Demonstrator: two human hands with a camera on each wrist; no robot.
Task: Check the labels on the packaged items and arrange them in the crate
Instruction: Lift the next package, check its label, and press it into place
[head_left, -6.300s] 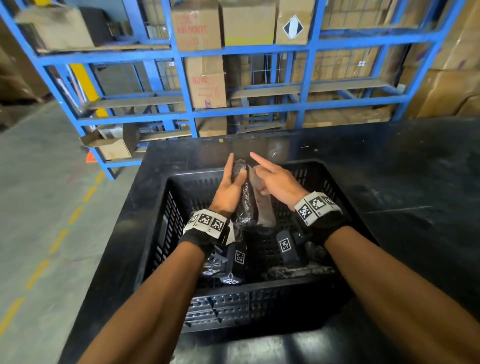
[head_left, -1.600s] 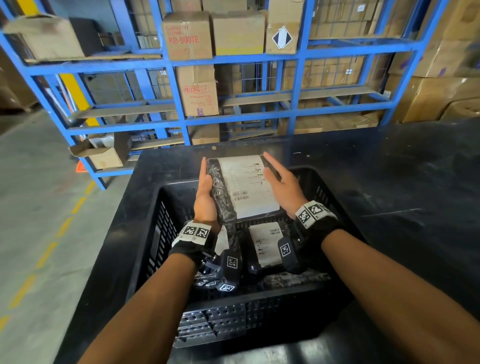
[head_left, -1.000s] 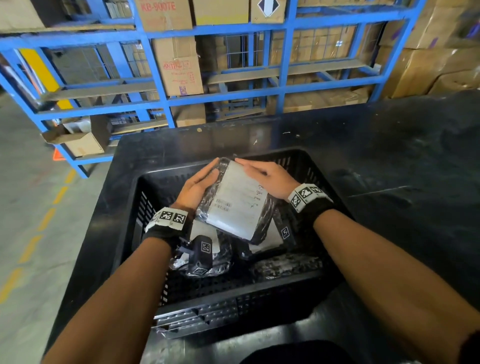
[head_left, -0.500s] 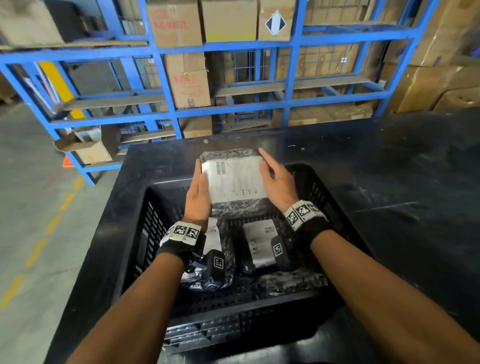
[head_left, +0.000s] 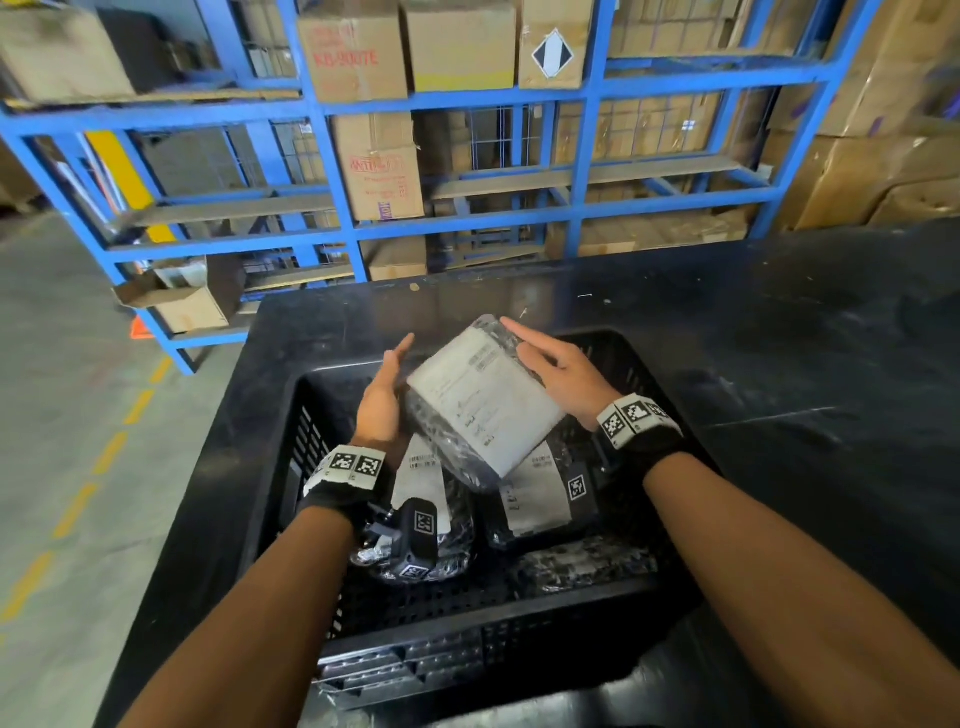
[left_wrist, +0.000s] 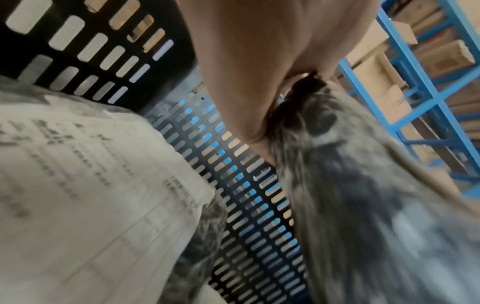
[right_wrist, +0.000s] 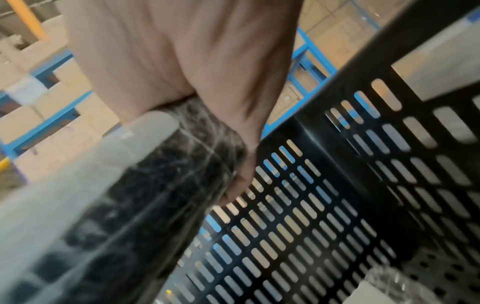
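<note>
A black-wrapped package (head_left: 483, 405) with a white label hangs tilted over the black crate (head_left: 467, 649), label up. My right hand (head_left: 561, 374) grips its far right edge, fingers on the label side. In the right wrist view the thumb (right_wrist: 241, 181) curls under the package (right_wrist: 155, 195). My left hand (head_left: 384, 400) has straight fingers and its palm presses the package's left side; the left wrist view shows the palm (left_wrist: 259, 82) against the wrap (left_wrist: 350, 195). Two labelled packages (head_left: 421, 478) (head_left: 535, 499) lie on the crate floor below.
A third dark package (head_left: 582, 566) lies near the crate's front wall. The crate stands on a black table (head_left: 779, 364). Blue racking (head_left: 467, 223) with cardboard boxes runs behind the table. Grey floor with a yellow dashed line (head_left: 104, 457) lies to the left.
The package was level between both hands at the crate's far side; now it is turned and tilted, its near corner lower. The left fingers have lifted off its side.
</note>
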